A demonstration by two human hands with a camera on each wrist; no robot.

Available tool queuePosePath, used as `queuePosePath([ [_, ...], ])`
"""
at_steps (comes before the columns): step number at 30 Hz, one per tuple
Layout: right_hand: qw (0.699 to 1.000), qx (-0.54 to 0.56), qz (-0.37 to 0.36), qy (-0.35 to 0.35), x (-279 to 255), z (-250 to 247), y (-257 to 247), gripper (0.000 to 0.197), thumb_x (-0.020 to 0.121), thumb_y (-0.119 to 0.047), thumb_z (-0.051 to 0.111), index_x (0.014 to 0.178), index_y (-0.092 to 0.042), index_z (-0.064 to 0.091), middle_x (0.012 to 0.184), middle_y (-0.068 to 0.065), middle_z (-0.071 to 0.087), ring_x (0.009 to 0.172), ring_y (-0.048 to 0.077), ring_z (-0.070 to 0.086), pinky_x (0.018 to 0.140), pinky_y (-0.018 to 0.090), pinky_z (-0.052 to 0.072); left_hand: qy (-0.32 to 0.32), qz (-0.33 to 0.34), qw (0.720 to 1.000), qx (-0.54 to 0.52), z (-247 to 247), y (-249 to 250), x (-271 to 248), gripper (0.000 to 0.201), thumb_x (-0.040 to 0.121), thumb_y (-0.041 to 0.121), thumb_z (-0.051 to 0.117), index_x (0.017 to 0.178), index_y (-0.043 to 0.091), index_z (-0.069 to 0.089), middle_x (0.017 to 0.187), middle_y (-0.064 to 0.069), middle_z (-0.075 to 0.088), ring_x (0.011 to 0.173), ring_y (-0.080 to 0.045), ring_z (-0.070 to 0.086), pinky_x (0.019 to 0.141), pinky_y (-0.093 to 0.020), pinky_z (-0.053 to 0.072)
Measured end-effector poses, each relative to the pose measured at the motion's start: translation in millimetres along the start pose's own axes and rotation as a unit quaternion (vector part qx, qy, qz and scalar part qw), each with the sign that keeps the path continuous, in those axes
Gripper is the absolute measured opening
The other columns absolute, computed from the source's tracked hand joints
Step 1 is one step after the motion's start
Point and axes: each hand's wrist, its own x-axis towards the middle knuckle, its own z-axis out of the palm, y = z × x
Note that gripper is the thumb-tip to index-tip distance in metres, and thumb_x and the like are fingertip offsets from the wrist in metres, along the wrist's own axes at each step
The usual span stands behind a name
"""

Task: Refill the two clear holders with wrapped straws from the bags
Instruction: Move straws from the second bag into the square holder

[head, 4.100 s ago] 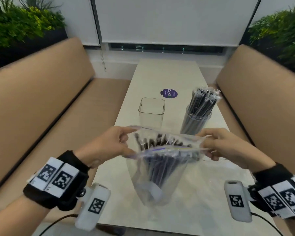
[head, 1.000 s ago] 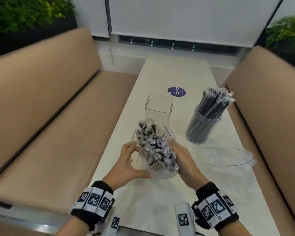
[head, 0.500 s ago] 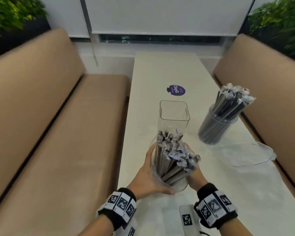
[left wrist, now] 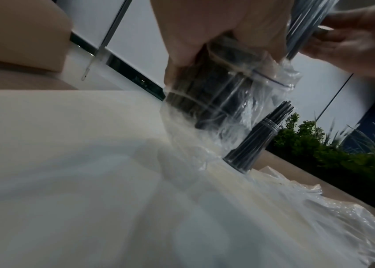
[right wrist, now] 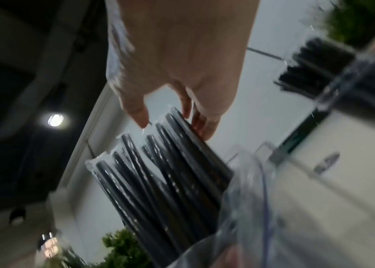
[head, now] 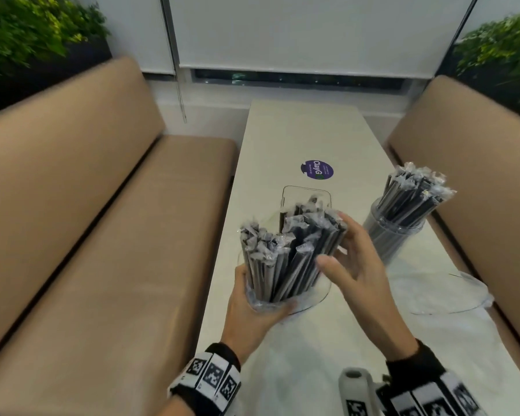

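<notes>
My left hand (head: 260,306) grips the bottom of a bundle of black wrapped straws (head: 285,259) through a crumpled clear bag (head: 312,298), held upright above the table. My right hand (head: 341,253) is beside the bundle's upper right, fingers straight and spread, fingertips (right wrist: 204,127) touching the outer straws (right wrist: 170,181). Just behind the bundle stands the square clear holder (head: 306,192), mostly hidden by the straws. The round clear holder (head: 394,232) at the right is packed with wrapped straws. In the left wrist view my left hand (left wrist: 204,36) squeezes the bag (left wrist: 273,87) round the straw ends.
A flat clear bag (head: 439,298) lies on the white table (head: 297,130) at the right, near the round holder. A purple sticker (head: 317,170) sits farther up the table. Tan benches (head: 87,235) flank both long sides.
The bag has slid down to the bundle's base, baring most of the straws. My right hand let go of the bundle's lower side and rose, now spread by the straw tops.
</notes>
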Motion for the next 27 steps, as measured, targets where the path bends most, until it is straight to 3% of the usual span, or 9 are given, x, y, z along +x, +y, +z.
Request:
queuePosePath([
  [2,0.999,-0.038,0.034,0.004,9,12,13,0.041,0.086,-0.033,0.070,0.123,-0.031,0.055,0.118,-0.019,0.067,0.109,-0.002,0.062,0.089,0.018,0.051,0.003,-0.003,1.000,0.009,5,-3,2,0.083,0.060,0.014,0.092,0.118,0.048,0.044,0.119,0.018,0.066,0.112,-0.001,0.063,0.090,-0.019,0.052],
  [3,0.997,-0.057,0.038,0.020,12,17,20,0.034,0.084,-0.041,0.070,0.114,-0.029,0.060,0.110,-0.014,0.070,0.104,0.004,0.066,0.086,0.026,0.055,-0.003,-0.011,1.000,0.011,5,-5,4,0.084,0.060,0.015,0.092,0.118,0.050,0.044,0.118,0.018,0.066,0.111,0.001,0.063,0.093,-0.025,0.053],
  [5,0.995,-0.075,0.039,0.046,14,22,30,0.048,0.079,-0.060,0.065,0.103,-0.018,0.066,0.100,0.003,0.072,0.097,0.024,0.067,0.084,0.047,0.055,-0.010,-0.039,0.999,0.023,3,-10,9,0.086,0.056,0.016,0.094,0.114,0.054,0.043,0.113,0.018,0.065,0.106,0.007,0.062,0.095,-0.037,0.055],
  [7,0.994,-0.083,0.031,0.061,16,22,33,0.052,0.079,-0.062,0.063,0.099,-0.014,0.067,0.096,0.011,0.071,0.093,0.032,0.064,0.083,0.054,0.053,-0.019,-0.056,0.998,0.035,-2,-14,15,0.089,0.053,0.017,0.095,0.114,0.055,0.042,0.115,0.021,0.062,0.106,0.009,0.060,0.097,-0.042,0.054],
  [10,0.994,-0.071,0.020,0.080,24,18,29,0.033,0.085,-0.048,0.064,0.099,-0.018,0.069,0.096,0.002,0.074,0.094,0.023,0.068,0.083,0.043,0.056,-0.036,-0.063,0.997,0.040,-10,-15,22,0.093,0.053,0.021,0.096,0.123,0.049,0.042,0.119,0.023,0.063,0.116,0.000,0.059,0.100,-0.044,0.051],
  [14,0.993,-0.067,0.011,0.097,39,11,16,0.009,0.092,-0.029,0.064,0.099,-0.025,0.066,0.096,-0.006,0.072,0.093,0.006,0.067,0.081,0.022,0.054,-0.063,-0.058,0.994,0.063,-13,-10,25,0.091,0.056,0.024,0.094,0.125,0.048,0.040,0.117,0.034,0.060,0.113,0.010,0.057,0.102,-0.035,0.048],
  [19,0.995,-0.033,0.007,0.091,61,1,2,0.022,0.095,-0.020,0.059,0.112,-0.006,0.062,0.096,0.002,0.074,0.093,0.015,0.070,0.085,0.030,0.056,-0.070,-0.061,0.994,0.061,-17,-10,26,0.092,0.057,0.025,0.093,0.131,0.036,0.040,0.125,0.019,0.061,0.122,-0.007,0.057,0.100,-0.039,0.052],
  [23,0.997,-0.027,0.015,0.068,71,-1,-9,0.026,0.096,-0.018,0.058,0.109,0.004,0.061,0.089,0.004,0.073,0.082,0.010,0.069,0.078,0.027,0.053,-0.069,-0.064,0.994,0.060,-18,-9,28,0.092,0.057,0.024,0.093,0.131,0.031,0.040,0.126,0.012,0.062,0.119,-0.005,0.059,0.103,-0.035,0.047],
  [27,0.996,-0.031,-0.011,0.078,85,-11,-41,0.022,0.096,-0.024,0.056,0.092,-0.006,0.067,0.091,0.011,0.073,0.089,0.024,0.069,0.088,0.046,0.054,-0.059,-0.075,0.994,0.054,-22,-11,25,0.088,0.058,0.020,0.093,0.128,0.034,0.042,0.121,0.012,0.064,0.111,0.000,0.062,0.101,-0.034,0.049],
])
